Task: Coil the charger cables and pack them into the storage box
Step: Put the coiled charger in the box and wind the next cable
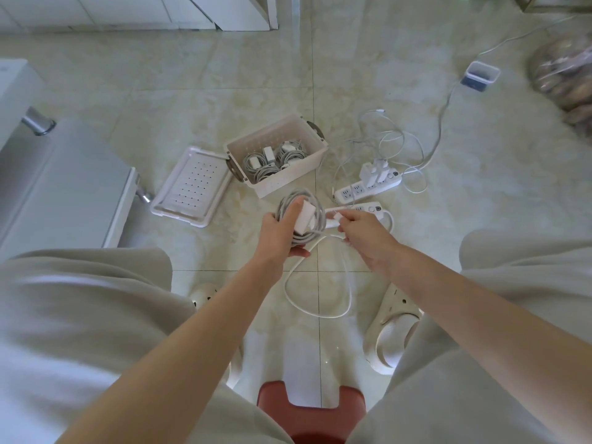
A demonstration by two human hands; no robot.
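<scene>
Your left hand (278, 234) has its fingers curled round the coiled cable (315, 203), one finger laid along the white charger brick (304, 217) at the coil's middle. Your right hand (365, 233) pinches the cable's free end (336, 216) between its fingertips, just beside the coil. Nearby on the floor, the storage box (288, 184) stands open and holds several coiled chargers (272, 159); its lid (192, 187) lies just beside it
</scene>
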